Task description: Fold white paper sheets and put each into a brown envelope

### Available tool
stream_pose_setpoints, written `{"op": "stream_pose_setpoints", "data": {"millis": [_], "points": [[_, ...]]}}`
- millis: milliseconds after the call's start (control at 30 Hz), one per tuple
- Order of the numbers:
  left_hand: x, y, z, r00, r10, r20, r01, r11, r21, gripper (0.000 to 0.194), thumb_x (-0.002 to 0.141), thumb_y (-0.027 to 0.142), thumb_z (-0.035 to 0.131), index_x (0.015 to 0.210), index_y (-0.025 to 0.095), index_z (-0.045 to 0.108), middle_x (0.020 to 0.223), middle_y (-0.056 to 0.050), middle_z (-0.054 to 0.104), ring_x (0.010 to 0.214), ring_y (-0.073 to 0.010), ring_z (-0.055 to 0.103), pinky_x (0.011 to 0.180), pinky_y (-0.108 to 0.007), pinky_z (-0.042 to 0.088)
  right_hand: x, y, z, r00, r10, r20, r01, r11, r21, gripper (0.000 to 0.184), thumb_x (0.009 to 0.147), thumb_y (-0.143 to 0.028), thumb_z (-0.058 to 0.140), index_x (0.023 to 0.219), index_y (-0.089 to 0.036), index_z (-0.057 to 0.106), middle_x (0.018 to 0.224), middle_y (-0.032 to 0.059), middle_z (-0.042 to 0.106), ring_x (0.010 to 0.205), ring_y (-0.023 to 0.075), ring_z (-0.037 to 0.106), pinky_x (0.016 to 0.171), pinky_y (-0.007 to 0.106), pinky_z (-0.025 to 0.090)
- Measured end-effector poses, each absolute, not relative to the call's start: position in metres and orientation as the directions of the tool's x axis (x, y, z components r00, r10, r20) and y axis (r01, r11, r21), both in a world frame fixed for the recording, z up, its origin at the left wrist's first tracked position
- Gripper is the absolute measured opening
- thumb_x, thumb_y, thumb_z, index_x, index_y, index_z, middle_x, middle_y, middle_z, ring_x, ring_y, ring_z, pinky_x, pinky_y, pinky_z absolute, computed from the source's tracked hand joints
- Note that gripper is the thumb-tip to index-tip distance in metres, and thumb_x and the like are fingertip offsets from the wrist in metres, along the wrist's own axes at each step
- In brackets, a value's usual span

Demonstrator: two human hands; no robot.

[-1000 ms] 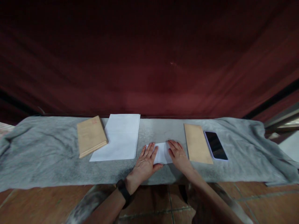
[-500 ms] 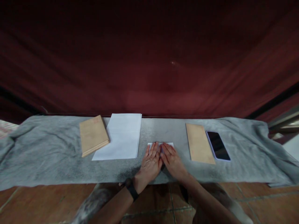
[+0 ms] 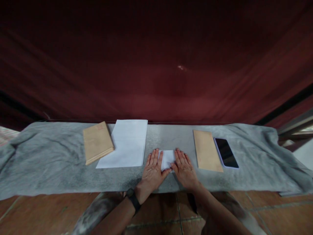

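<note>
A small piece of white paper, seemingly folded [image 3: 167, 158], lies flat on the grey cloth before me. My left hand [image 3: 153, 169] rests palm down over its left side, fingers stretched out and pointing away from me. Over the right side lies my right hand [image 3: 184, 169], also flat with its fingers extended. Both thumbs reach inward near the paper's close edge, almost meeting. The paper's two ends are hidden under the palms and fingers.
To the left, a stack of brown envelopes [image 3: 97, 142] overlaps larger white sheets [image 3: 127, 143]. On the right, a single brown envelope [image 3: 207, 150] lies beside a phone [image 3: 227, 152]. The grey cloth [image 3: 53, 156] covers a narrow bench; a dark red curtain [image 3: 156, 81] hangs behind.
My hands came together over the middle of the paper, then slid apart to its two sides, uncovering its centre. The envelopes, sheets and phone stay in place.
</note>
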State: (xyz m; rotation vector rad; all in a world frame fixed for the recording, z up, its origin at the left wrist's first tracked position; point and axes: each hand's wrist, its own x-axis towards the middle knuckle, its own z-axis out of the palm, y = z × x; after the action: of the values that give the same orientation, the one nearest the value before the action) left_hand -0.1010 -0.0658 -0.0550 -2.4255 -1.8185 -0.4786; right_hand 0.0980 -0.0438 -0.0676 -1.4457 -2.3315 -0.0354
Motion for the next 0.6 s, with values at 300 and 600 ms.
{"op": "stream_pose_setpoints", "data": {"millis": [300, 600], "points": [[-0.106, -0.071, -0.056, 0.204, 0.929, 0.310, 0.954, -0.260, 0.150, 0.075, 0.097, 0.054, 0.048, 0.157, 0.012, 0.031, 0.160, -0.021, 0.037, 0.149, -0.0322, 0.034, 0.120, -0.051, 0.033, 0.109, -0.046, -0.069, -0.398, 0.852, 0.340, 0.865, 0.472, -0.172, 0.062, 0.106, -0.037, 0.034, 0.162, -0.015, 0.019, 0.161, 0.0158, 0.037, 0.147, 0.0276, 0.039, 0.121, 0.050, 0.031], [-0.111, -0.074, -0.053, 0.188, 0.947, 0.260, 0.966, -0.227, 0.125, 0.063, 0.101, 0.042, 0.041, 0.155, 0.010, 0.034, 0.161, -0.020, 0.036, 0.150, -0.0299, 0.032, 0.120, -0.049, 0.034, 0.124, -0.050, -0.076, -0.394, 0.858, 0.329, 0.870, 0.464, -0.165, 0.060, 0.106, -0.037, 0.035, 0.161, -0.015, 0.023, 0.161, 0.0149, 0.038, 0.147, 0.0275, 0.039, 0.120, 0.049, 0.033]]}}
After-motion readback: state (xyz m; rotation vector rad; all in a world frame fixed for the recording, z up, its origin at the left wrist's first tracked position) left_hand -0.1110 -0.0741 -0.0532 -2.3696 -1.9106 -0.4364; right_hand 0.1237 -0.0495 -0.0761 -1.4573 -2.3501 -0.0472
